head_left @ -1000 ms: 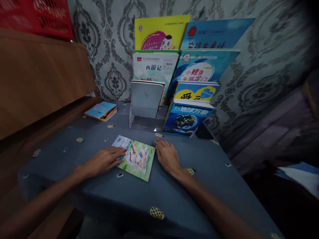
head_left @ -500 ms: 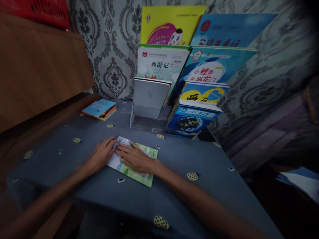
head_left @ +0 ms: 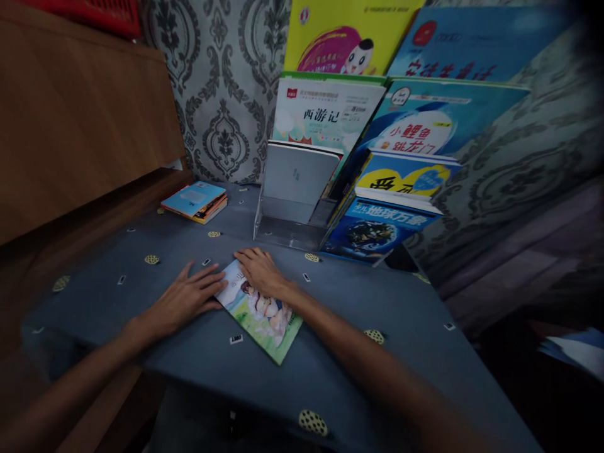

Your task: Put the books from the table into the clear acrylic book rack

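Observation:
A thin book with a green and white illustrated cover lies flat on the dark grey-blue tablecloth, turned at an angle. My left hand rests at its left edge, fingers spread, the fingertips touching the cover's corner. Across the book's upper edge lies my right hand, palm down, with its fingers stretched out over the far corner. Neither hand is wrapped round the book. A drawn figure and some lettering show on the cover between the hands.
A clear acrylic rack behind the book holds several upright books, among them a blue one. At the back left lies a small stack of books. A wooden cabinet stands left, and patterned wallpaper covers the back.
The book has turned a little, and more of its cover shows. My right hand has moved up towards its far edge. My left hand has slid back to the book's left edge. The view has shifted slightly.

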Tool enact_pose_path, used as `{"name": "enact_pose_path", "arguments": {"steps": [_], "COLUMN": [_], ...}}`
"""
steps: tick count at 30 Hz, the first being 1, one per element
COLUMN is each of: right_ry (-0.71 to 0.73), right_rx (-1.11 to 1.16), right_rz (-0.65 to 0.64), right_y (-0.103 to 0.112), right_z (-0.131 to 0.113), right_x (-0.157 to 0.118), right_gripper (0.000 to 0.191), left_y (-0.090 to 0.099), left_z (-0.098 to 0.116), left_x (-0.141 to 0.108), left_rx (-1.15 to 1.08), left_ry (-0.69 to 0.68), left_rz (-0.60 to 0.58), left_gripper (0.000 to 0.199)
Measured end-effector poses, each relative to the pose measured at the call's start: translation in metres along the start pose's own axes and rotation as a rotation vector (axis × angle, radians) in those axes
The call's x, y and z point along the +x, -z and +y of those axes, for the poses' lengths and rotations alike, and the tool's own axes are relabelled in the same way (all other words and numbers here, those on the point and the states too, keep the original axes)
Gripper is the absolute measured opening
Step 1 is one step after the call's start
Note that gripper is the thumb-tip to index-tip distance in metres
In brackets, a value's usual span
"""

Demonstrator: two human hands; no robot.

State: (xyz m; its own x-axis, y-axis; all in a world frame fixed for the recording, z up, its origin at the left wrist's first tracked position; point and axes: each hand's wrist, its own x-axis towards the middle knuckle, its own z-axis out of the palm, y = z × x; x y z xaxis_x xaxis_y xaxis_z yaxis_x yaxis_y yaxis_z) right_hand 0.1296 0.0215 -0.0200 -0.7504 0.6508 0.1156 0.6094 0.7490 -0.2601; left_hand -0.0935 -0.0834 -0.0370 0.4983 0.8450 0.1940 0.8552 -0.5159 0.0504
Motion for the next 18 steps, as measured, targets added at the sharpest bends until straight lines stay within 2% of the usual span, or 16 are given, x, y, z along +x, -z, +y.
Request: {"name": "enact_pose_path", "arguments": {"steps": [3,5,7,10,12,18], "right_ry": [-0.150,-0.169,-0.066,0.164,0.199,-0.014], "right_rx": [-0.050,-0.084,-0.088,-0.022,0.009,0.029], "right_rz": [0.030,0.052,0.035,-0.044,-0.062,-0.043], "right_y": [0.003,0.003,0.001,-0.004,-0.006,0.000], "right_z": [0.002,0.001,-0.003,-0.008,-0.006,0.028], "right_x": [-0.011,-0.016,-0.017,-0.012,-0.010,-0.028], "right_gripper": [0.043,0.042,0.041,0.043,0.045,0.051], "left_y": [0.003,0.005,0.006,0.006,0.005,0.000], "left_z": [-0.008,-0.007,0.001,0.017,0.025,0.034], "left_x": [0.008,0.012,0.015,0.017,0.017,0.019], "left_rx": [0.005,-0.003,-0.008,0.026,0.050,0.045], "left_ry": [0.032,0.045,0.051,0.100,0.145,0.229], "left_rz": [0.010,0.030,0.053,0.085,0.095,0.064], "left_gripper": [0.044,0.042,0.042,0.038,0.039,0.042]}}
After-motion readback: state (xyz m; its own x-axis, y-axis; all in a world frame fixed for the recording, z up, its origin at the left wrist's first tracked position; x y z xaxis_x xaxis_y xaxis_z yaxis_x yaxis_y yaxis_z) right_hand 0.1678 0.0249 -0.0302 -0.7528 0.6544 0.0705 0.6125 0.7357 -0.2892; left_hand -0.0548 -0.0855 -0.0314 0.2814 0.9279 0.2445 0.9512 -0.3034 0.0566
